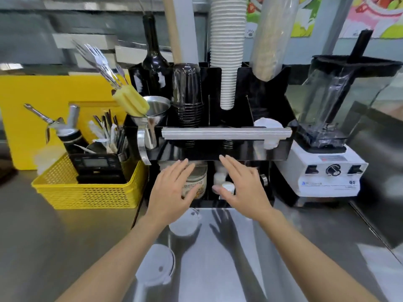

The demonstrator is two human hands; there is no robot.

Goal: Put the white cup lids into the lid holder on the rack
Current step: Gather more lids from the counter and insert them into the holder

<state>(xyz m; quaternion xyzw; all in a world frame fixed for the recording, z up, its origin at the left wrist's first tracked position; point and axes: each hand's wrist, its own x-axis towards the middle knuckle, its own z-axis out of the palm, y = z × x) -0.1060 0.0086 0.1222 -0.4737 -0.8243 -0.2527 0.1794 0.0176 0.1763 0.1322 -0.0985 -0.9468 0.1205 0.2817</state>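
Two white cup lids lie on the steel counter: one lid (pixel 184 223) just below my left wrist, another lid (pixel 157 267) nearer to me, under my left forearm. The black rack (pixel 274 149) stands ahead, with white lids (pixel 269 125) showing in its right-hand holder behind a silver bar. My left hand (pixel 172 188) and my right hand (pixel 244 184) hover flat, fingers spread, in front of the rack's lower shelf. Neither holds anything.
A yellow basket (pixel 87 192) with a scale and utensils sits left. A white-based blender (pixel 331 171) stands right. The rack holds black cups (pixel 187 94), a white cup stack (pixel 226 51), a dark bottle and a funnel. A tin and small white bottles sit on the lower shelf.
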